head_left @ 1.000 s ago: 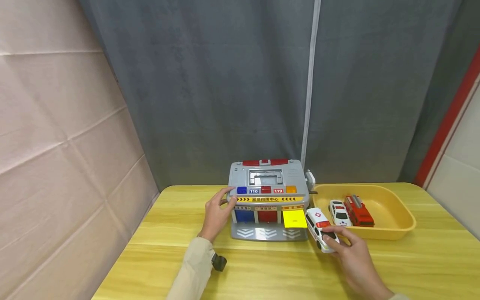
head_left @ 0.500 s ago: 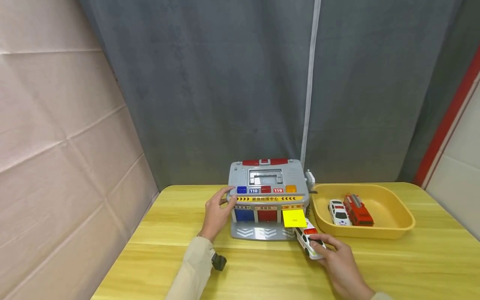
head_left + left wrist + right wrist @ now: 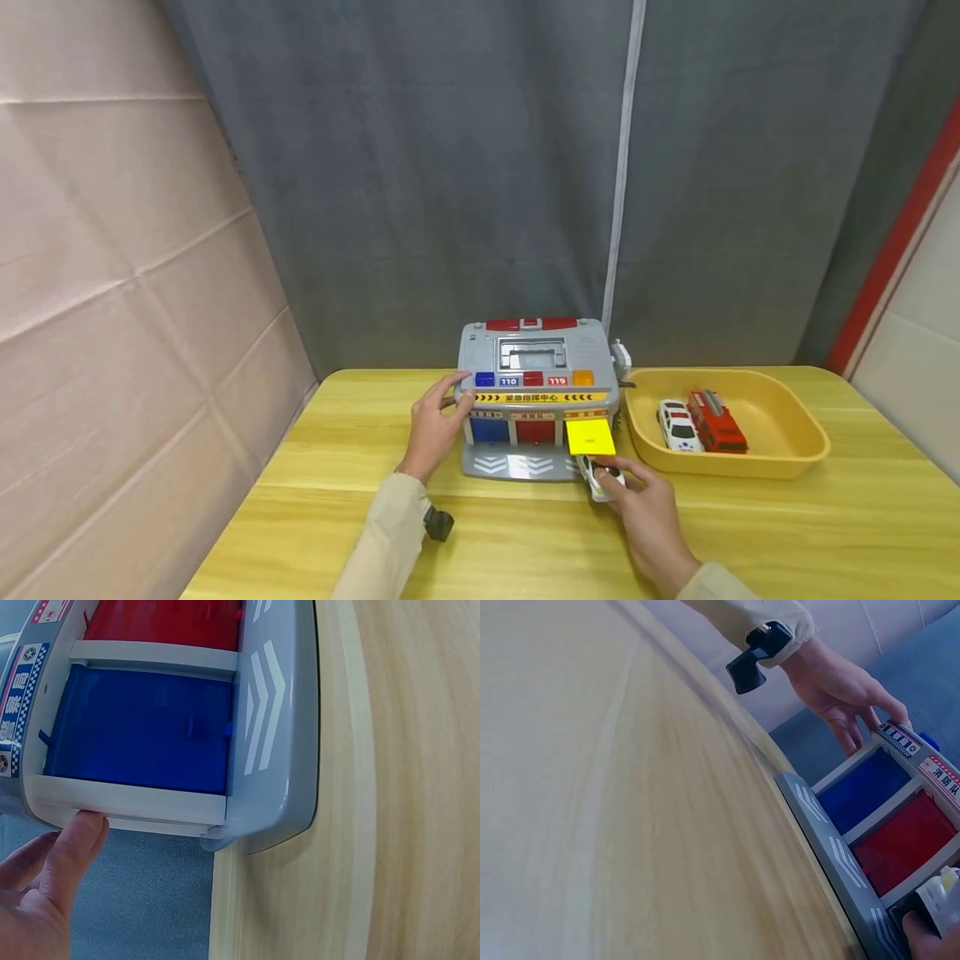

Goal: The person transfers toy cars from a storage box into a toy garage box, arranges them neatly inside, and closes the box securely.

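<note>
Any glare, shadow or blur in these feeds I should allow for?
Head: the flap glows nearly flat yellow, and the door signs look soft; left wrist: a faint shadow lies on the table beside the station; right wrist: pale glare washes the picture's lower-left corner, and the frame edge crops the car.

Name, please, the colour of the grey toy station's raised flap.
The rectangular flap is yellow, clearest in the head view.

Soft, even light; faint shadows.

Table (wood-grained top), grey toy station on it, yellow tray beside.
</note>
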The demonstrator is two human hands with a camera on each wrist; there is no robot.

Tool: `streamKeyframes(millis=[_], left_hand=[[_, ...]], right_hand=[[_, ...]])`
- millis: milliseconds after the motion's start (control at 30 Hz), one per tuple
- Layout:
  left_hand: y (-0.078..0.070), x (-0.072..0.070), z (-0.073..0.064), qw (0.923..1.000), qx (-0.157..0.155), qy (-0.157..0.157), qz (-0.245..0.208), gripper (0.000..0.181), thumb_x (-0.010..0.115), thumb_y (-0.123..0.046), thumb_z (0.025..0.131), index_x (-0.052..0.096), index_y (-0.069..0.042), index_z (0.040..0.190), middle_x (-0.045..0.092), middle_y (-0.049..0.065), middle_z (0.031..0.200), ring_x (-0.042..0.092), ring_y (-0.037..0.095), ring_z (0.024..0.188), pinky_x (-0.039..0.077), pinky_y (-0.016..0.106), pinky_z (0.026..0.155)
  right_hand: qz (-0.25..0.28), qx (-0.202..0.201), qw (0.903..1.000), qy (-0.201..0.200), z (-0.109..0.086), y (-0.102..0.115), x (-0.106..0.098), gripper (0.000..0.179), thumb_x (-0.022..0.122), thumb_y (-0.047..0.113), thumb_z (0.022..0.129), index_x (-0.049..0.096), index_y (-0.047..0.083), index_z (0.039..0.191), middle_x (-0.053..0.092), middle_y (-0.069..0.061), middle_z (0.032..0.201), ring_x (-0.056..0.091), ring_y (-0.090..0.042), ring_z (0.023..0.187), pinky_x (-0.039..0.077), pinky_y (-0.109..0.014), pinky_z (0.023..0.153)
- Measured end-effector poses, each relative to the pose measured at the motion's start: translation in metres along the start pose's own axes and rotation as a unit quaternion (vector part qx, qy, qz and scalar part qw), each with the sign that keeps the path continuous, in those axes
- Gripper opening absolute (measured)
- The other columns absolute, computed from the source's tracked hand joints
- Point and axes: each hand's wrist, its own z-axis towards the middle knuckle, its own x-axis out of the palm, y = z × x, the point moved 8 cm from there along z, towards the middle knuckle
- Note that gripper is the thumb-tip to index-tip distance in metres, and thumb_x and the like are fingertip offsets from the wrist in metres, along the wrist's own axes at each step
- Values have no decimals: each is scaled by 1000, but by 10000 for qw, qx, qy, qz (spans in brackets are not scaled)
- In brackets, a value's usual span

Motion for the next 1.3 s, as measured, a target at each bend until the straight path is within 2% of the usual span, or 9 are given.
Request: streamKeyframes(millis=[100,267,433,633,800,1033,1133,1300], left_hand=[[0,1,0,10000,-5,11,-3,34,63,-39,98,64,-30,130,58,4,146,71,33,110,61,42,90],[-1,1,-1,10000,21,-14,-22,33,63,-39,98,65,-30,130,59,5,146,71,33,110,61,43,90],[0,0,-1,10000,14,-9,6,34,62,-41,98,64,-32,130,59,4,146,71,33,110,61,43,89],[0,-1,1,10000,16,4,10,34,62,-41,98,63,-33,131,58,4,146,70,34,111,62,43,89],[0,-1,3,10000,51,-1,9,34,61,-41,98,63,-32,131,58,4,146,70,35,111,61,44,90],[3,-1,-1,10000,41,9,-31,35,63,-40,98,64,-30,131,58,7,146,71,34,110,61,43,89],[3,-2,-4,10000,20,-17,-18,34,63,-39,98,64,-31,130,59,6,145,71,34,110,62,42,88],[0,-2,-2,9999,95,-27,-34,34,63,-40,98,64,-31,131,59,6,146,71,33,109,62,42,88]], right_hand=[[-113,-55,9999,2,4,0,2,50,69,-1,87,55,-10,134,65,-24,118,64,-7,84,58,-19,72],[-263,-112,9993,220,10,0,7,73,69,-12,77,40,-11,145,53,-39,135,65,-11,93,57,-18,74],[-244,-220,9990,313,14,1,10,64,68,-16,75,48,-10,136,55,-38,134,68,-19,101,60,-23,78],[-133,-308,9986,401,18,1,15,57,65,-14,82,48,-11,137,47,-38,142,68,-22,108,62,-26,82],[-445,-462,9974,317,23,3,16,52,64,-11,86,50,-10,136,48,-36,142,65,-25,113,61,-22,82],[-889,-517,9947,65,26,0,12,46,67,-9,85,56,-10,129,65,-24,113,67,-14,95,59,-18,76],[-922,-503,9944,87,26,-2,13,47,68,-8,85,56,-8,131,65,-19,107,65,-12,89,60,-19,75],[-688,-409,9966,172,28,-4,16,45,65,-9,88,55,-7,132,60,-17,105,63,-14,89,62,-24,78]])
